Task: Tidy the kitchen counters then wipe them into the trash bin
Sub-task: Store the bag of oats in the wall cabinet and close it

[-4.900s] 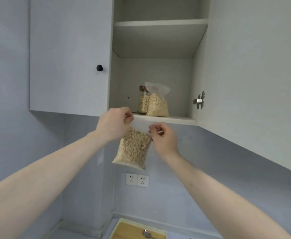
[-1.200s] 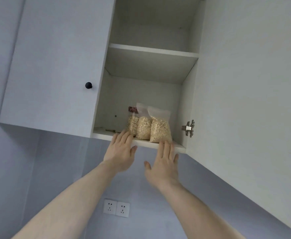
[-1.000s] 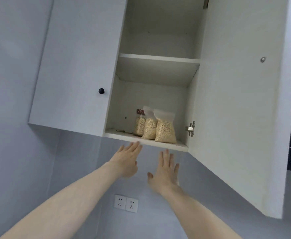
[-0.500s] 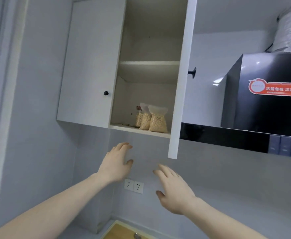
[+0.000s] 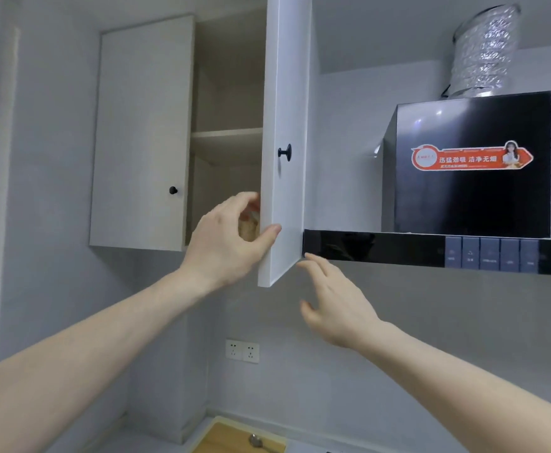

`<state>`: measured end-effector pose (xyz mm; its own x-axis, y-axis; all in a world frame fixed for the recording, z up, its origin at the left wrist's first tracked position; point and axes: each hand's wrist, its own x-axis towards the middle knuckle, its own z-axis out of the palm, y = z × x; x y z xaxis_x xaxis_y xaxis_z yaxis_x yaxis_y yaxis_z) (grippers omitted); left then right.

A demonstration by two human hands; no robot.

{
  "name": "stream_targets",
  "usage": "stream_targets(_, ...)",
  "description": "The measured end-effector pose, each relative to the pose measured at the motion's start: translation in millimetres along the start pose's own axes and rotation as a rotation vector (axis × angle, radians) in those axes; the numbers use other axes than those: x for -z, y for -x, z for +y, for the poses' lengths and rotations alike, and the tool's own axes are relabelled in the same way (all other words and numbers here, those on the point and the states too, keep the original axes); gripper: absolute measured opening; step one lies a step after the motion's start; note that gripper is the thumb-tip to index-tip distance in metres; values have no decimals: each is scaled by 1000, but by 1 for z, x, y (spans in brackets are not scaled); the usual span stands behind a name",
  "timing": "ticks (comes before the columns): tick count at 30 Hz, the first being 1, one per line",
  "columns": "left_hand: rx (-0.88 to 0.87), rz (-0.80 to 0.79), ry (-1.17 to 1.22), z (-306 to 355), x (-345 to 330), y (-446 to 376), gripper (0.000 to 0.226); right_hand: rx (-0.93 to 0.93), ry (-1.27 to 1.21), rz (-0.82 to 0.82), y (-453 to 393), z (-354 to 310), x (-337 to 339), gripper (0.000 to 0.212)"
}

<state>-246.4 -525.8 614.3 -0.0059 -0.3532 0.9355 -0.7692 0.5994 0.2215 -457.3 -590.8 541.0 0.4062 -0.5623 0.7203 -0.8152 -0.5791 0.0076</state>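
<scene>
The white wall cabinet's right door [image 5: 285, 125] stands partly open, seen nearly edge-on, with a black knob [image 5: 285, 152]. My left hand [image 5: 226, 243] grips the door's lower free edge, thumb on the front face and fingers behind it. My right hand [image 5: 334, 305] hovers open just below the door's bottom corner, not touching it. A bag of oats [image 5: 249, 225] on the cabinet's lower shelf shows only between my left fingers; the other bags are hidden.
The cabinet's left door [image 5: 143, 132] is shut. A black range hood [image 5: 470, 178] with a foil duct [image 5: 485, 50] hangs at right. A double wall socket [image 5: 242, 350] sits below. A wooden board [image 5: 235, 441] with a spoon [image 5: 259, 442] lies on the counter at the bottom.
After the oat bag went onto the shelf, both hands dropped away. My left hand then rose and took the door's edge; the door has swung further toward shut. The view turned right.
</scene>
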Motion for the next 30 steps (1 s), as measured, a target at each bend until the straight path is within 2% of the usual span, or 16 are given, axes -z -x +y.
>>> stream_targets(3, 13, 3, -5, 3, 6, -2, 25, -28, -9, 52, -10, 3, 8, 62)
stream_targets(7, 60, -27, 16, -5, 11, -6, 21, -47, -39, 72, -25, 4, 6, 64)
stream_targets(14, 115, 31, -6, -48, 30, -5, 9, -95, -158, 133, -52, -2, -1, 71)
stream_targets(20, 283, -24, -101, -120, 57, -22, 18, -99, -117, 123, -78, -6, -18, 72)
stream_targets(22, 323, -72, -122, -145, 62, -30, 14, -109, -93, 123, -92, -8, -26, 71)
stream_targets(30, 349, -144, -66, -231, 60, -51, 16, -149, -28, 119, -146, -12, -73, 74)
